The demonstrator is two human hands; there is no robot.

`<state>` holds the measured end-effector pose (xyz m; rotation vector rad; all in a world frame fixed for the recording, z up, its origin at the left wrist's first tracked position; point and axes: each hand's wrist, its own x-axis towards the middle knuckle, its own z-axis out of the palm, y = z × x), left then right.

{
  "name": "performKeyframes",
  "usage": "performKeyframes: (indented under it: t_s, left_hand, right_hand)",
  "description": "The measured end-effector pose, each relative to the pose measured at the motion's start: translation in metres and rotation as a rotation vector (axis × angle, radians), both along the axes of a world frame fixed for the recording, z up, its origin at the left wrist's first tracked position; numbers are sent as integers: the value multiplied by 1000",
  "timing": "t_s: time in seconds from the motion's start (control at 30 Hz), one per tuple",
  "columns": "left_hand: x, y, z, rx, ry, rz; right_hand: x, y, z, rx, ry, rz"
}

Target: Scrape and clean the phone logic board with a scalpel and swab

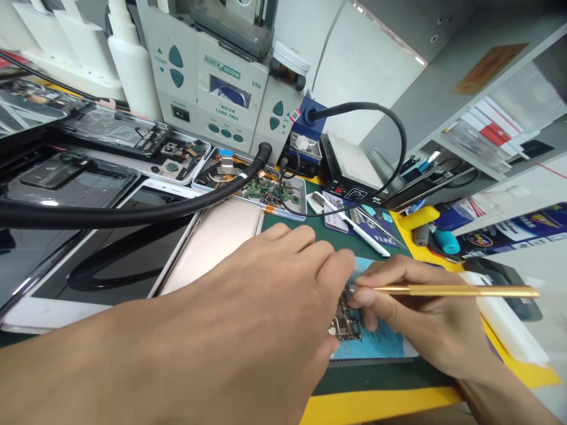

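Gold and thin, a stick-like tool [460, 291] is pinched between the thumb and fingers of my right hand [438, 330]. Its tip hides behind my fingers. My left hand [279, 289] bends over the left side of a small circuit board [345, 324]; I cannot tell if it grips the board. That board lies on a blue pad [385, 347] between my hands, on the near part of the surface [376, 408]. To the left lies a white phone [110, 254]. Farther back, a tray [295, 213] holds green boards [266, 190], and a big gray machine [190, 71] stands behind it. A white brush [365, 237] lies to the tray's right.
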<state>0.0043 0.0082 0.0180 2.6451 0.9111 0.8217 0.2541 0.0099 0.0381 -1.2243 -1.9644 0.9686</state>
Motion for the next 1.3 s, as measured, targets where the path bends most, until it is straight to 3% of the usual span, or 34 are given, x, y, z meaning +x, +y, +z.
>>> performKeyframes:
  t_s: [0.2,0.4,0.8,1.13,1.3]
  left_hand:
    - [0,1,4,-46,20,-13]
    - [1,2,5,-37,19,-12]
    - [0,3,7,-52,59,2]
    - [1,2,5,-77,42,4]
    - [-1,2,5,-86,46,2]
  right_hand:
    - [-2,16,6,-397,130,-56]
    - [-14,30,17,-570,191,14]
    - [-15,44,21,-623,-23,85]
    - [-16,49,24,-642,-67,107]
    - [-13,44,21,-599,26,111]
